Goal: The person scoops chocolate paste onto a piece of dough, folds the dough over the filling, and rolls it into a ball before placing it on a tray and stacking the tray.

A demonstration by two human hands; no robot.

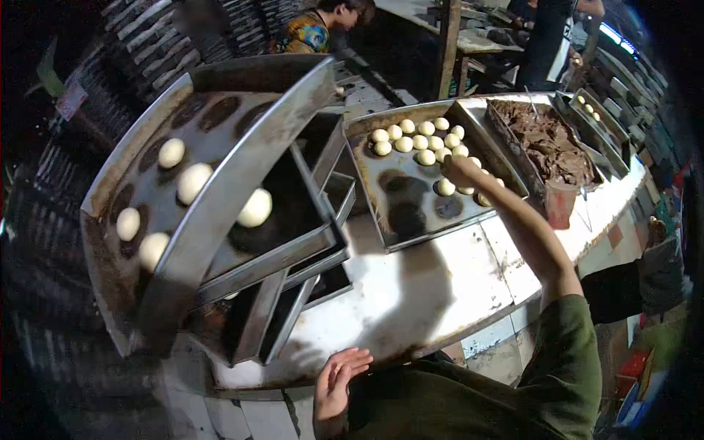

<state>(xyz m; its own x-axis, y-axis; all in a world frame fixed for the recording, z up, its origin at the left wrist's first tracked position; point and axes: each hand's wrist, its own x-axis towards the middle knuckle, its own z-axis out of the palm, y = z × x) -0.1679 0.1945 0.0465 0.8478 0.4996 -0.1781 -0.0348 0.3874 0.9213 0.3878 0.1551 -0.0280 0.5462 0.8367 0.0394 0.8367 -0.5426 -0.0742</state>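
My right hand (462,172) reaches over a metal tray (383,220) that holds many round, pale dough balls (426,157). Its fingers are bent together and point down, right above a dough ball (445,187). What they may hold is hidden beneath them. My left hand (342,378) is by the front edge of the white table (381,315), its fingers loosely stretched out and nothing in them. At the left, a tilted tray (158,198) with a few larger dough balls (171,153) rests on a stack of other metal trays (271,257).
Right of the dough tray stands a pan of brown, paste-like filling (546,143), with a red translucent cup (561,205) in front. Another small tray (598,121) with dough balls lies at the far right. One person (312,29) is at the back; another (546,44) stands at a far table.
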